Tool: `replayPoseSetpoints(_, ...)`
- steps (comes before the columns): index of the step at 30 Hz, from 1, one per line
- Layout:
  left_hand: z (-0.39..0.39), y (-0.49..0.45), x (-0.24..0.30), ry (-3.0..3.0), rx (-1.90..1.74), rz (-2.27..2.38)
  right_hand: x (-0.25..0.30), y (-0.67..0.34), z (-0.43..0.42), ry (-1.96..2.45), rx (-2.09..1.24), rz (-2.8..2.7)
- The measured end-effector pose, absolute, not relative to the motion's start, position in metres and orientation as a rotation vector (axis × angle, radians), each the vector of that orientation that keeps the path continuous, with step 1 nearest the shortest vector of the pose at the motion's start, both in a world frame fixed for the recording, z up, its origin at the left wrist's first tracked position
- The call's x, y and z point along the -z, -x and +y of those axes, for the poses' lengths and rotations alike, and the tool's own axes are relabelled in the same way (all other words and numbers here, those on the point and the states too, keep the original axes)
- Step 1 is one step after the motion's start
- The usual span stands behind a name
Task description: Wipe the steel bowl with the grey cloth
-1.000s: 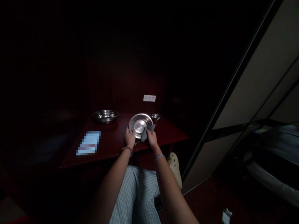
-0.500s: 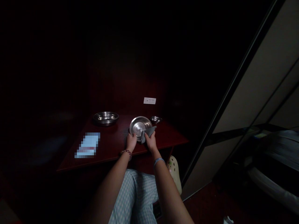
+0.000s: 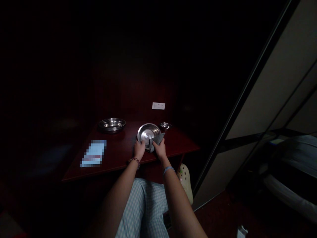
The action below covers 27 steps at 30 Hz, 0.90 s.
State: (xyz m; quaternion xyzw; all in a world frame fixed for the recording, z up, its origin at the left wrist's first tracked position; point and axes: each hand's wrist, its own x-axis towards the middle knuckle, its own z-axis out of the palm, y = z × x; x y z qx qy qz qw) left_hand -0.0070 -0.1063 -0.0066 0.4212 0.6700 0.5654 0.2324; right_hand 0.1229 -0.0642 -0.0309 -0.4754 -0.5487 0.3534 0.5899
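Note:
My left hand (image 3: 139, 149) grips the near left rim of a shiny steel plate (image 3: 148, 131), which is tilted up toward me over the dark red table (image 3: 119, 155). My right hand (image 3: 160, 148) is closed on a grey cloth (image 3: 156, 140) pressed against the plate's lower right edge. A beaded bracelet sits on my left wrist and a light blue band on my right.
A second steel dish (image 3: 112, 124) rests at the table's back left, and a small steel bowl (image 3: 165, 125) stands behind the plate. A pale blue flat item (image 3: 93, 153) lies on the left. A white socket plate (image 3: 158, 105) is on the wall. A sliding door (image 3: 267, 86) stands at the right.
The plate has been lowered slightly and tilted less steeply. My right hand with the cloth has slid along the plate's lower edge toward my left hand.

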Motion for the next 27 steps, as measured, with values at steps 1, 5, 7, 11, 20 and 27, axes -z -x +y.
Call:
replayPoseSetpoints(1, -0.1064, 0.0071, 0.0065, -1.161, -1.553, 1.841, 0.0308, -0.1230, -0.0642, 1.109, -0.821, -1.279)
replayPoseSetpoints(5, -0.1061, 0.0071, 0.0060, -1.129, -1.564, 1.823, 0.0305, -0.1238, -0.0635, 1.127, -0.801, -1.274)
replayPoseSetpoints(7, -0.1059, 0.0070, 0.0056, -1.092, -1.567, 1.821, 0.0302, -0.1239, -0.0633, 1.121, -0.801, -1.273)
replayPoseSetpoints(11, -0.1063, 0.0070, 0.0046, -1.038, -1.633, 1.768, 0.0294, -0.1229, -0.0638, 1.086, -0.824, -1.251)
replayPoseSetpoints(20, -0.1063, 0.0075, 0.0039, -0.942, -1.698, 1.647, 0.0304, -0.1246, -0.0618, 1.090, -0.869, -1.270)
replayPoseSetpoints(27, -0.1076, 0.0076, 0.0029, -0.987, -1.720, 1.648, 0.0330, -0.1241, -0.0580, 1.076, -0.877, -1.270)
